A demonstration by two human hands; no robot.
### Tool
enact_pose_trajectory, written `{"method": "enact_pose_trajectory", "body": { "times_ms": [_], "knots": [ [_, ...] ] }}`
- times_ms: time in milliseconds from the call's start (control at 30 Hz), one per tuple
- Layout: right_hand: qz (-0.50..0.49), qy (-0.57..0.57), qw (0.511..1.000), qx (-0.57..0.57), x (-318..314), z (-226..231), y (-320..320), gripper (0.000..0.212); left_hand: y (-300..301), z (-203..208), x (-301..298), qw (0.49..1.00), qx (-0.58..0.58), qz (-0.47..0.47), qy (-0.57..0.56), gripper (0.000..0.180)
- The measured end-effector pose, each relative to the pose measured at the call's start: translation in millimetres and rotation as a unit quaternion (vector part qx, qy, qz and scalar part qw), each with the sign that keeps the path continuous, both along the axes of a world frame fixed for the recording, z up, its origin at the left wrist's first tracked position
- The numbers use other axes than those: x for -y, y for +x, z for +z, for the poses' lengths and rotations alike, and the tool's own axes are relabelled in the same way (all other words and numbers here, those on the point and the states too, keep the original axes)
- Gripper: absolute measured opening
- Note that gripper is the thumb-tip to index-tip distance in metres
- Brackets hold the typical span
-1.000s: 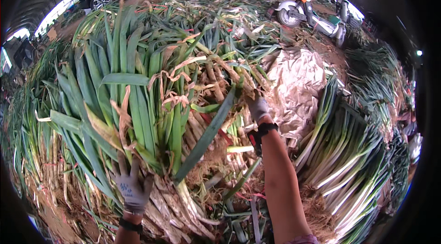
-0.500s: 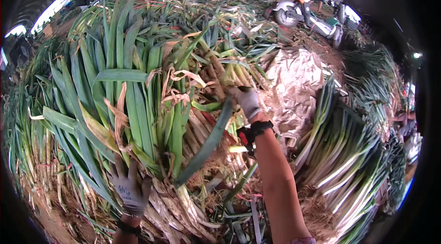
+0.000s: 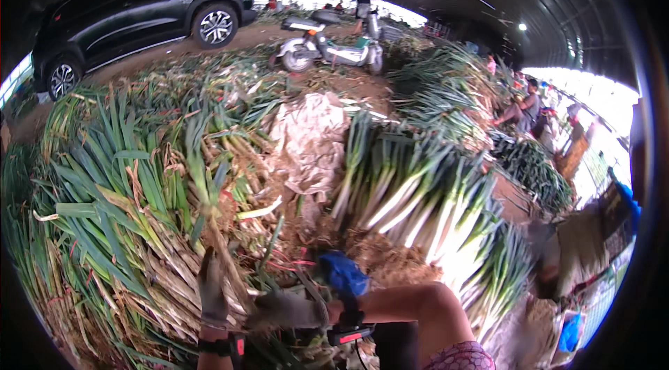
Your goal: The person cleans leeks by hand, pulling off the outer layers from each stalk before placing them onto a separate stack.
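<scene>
A leek (image 3: 221, 248) stands tilted in front of me, its green leaves up and its pale root end low. My right hand (image 3: 289, 310), in a grey work glove and smeared by motion, is closed at the root end. On the leek's left side is my left hand (image 3: 213, 293), gloved too, turned edge-on with its fingers stretched upward along the stalk. Close by its left lies a thick heap of leeks (image 3: 157, 244), leaves pointing away and roots toward me. Dark bands circle both wrists, and a blue object (image 3: 343, 274) sits beside my right wrist.
Cleaned leeks with white stalks (image 3: 411, 206) lie in a row at right. A crumpled pale sheet (image 3: 306, 136) spreads beyond the middle. Farther off stand a scooter (image 3: 334, 49) and a black car (image 3: 132, 18). A person (image 3: 527, 109) sits at far right.
My view has swung right. My right hand has come back from the far leeks toward my left hand, with a leek. My left hand has turned from lying flat to edge-on.
</scene>
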State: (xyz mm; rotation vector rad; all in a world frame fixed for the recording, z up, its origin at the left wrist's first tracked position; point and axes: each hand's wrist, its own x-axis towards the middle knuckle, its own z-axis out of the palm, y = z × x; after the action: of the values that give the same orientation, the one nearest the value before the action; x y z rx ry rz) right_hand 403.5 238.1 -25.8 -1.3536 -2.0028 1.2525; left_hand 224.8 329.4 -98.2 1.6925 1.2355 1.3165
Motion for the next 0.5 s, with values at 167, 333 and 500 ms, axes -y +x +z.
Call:
{"method": "enact_pose_trajectory", "body": {
  "times_ms": [167,333,500],
  "knots": [
    [0.046,-0.017,0.995,0.085,138.4,57.8,37.6,0.045,28.8,56.4,69.8,0.813,0.479,-0.214,-0.254,0.043],
    [0.088,0.061,0.974,0.199,239.7,110.8,79.6,0.047,56.0,107.7,159.7,0.856,0.441,-0.131,-0.237,0.033],
    [0.188,0.090,0.946,0.247,301.3,122.5,99.6,0.047,39.9,128.9,233.1,0.846,0.473,-0.140,-0.204,0.029]
  ]
}}
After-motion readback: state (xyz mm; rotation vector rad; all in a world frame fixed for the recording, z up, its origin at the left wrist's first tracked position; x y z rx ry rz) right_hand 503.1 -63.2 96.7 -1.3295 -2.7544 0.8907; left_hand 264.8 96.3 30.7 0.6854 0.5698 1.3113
